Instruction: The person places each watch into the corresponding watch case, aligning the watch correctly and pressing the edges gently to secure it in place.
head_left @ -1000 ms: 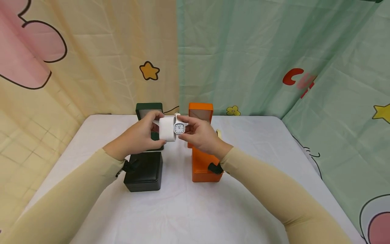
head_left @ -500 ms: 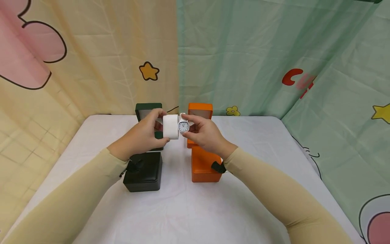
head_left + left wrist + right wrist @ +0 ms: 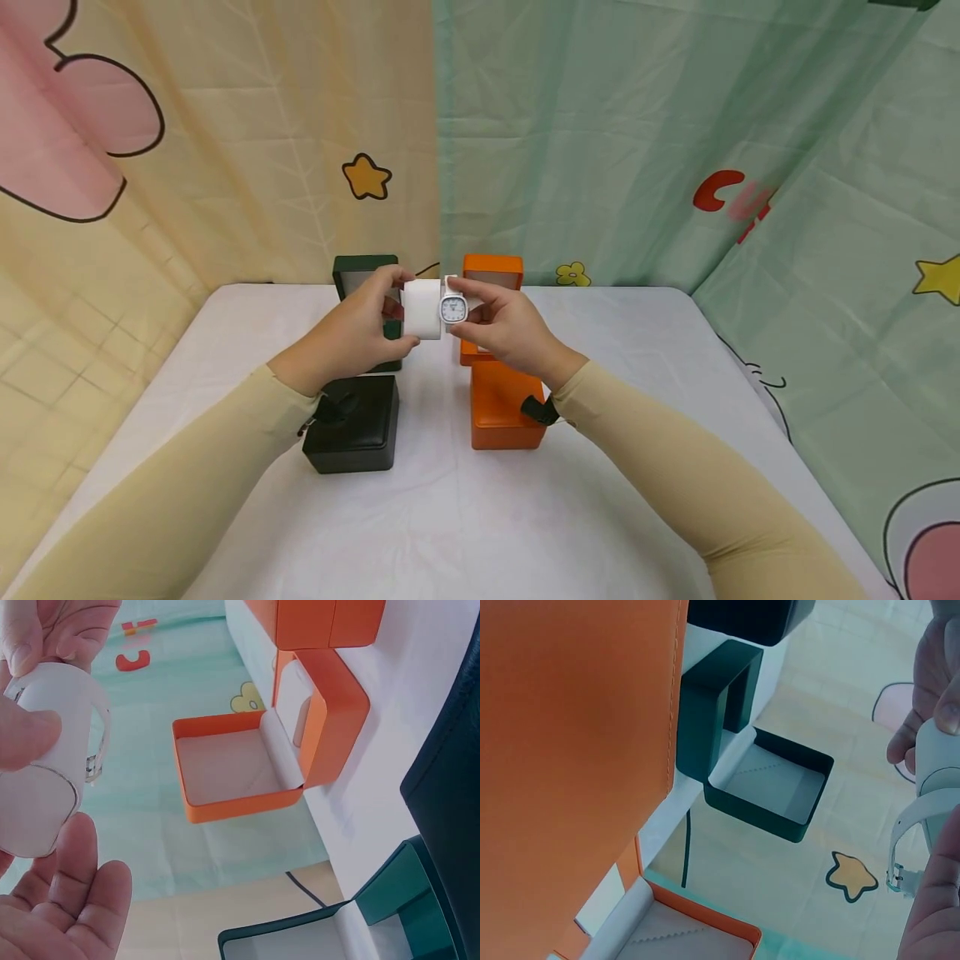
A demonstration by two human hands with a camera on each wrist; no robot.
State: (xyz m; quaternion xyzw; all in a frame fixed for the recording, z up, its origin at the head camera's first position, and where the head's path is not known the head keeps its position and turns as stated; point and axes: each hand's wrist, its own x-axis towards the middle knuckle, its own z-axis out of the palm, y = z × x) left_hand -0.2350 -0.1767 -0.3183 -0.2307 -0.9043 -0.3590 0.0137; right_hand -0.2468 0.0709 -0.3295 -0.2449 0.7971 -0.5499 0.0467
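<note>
My left hand [image 3: 341, 333] grips a white watch cushion [image 3: 422, 310] above the table, thumb below and fingers on top. At the cushion's right end is a white wristwatch [image 3: 453, 309], its square-cornered dial turned towards the head camera. My right hand [image 3: 513, 332] pinches the watch at its edge with thumb and fingers. In the right wrist view the curved strap [image 3: 904, 832] and its buckle stand out beside the cushion [image 3: 937, 754]. How much of the strap still encircles the cushion I cannot tell. The left wrist view shows the strap [image 3: 100, 739] loosely bowed away from the cushion.
Behind the hands stand an open green box [image 3: 365, 263] and an open orange box [image 3: 492, 263]. A closed black box [image 3: 352, 421] and a closed orange box [image 3: 506, 427] sit nearer on the white-covered table [image 3: 465, 517]. Printed curtains hang behind.
Both hands have shifted slightly right and up with the cushion and watch. The watch sits a little farther out from the cushion's right end. The boxes have not moved.
</note>
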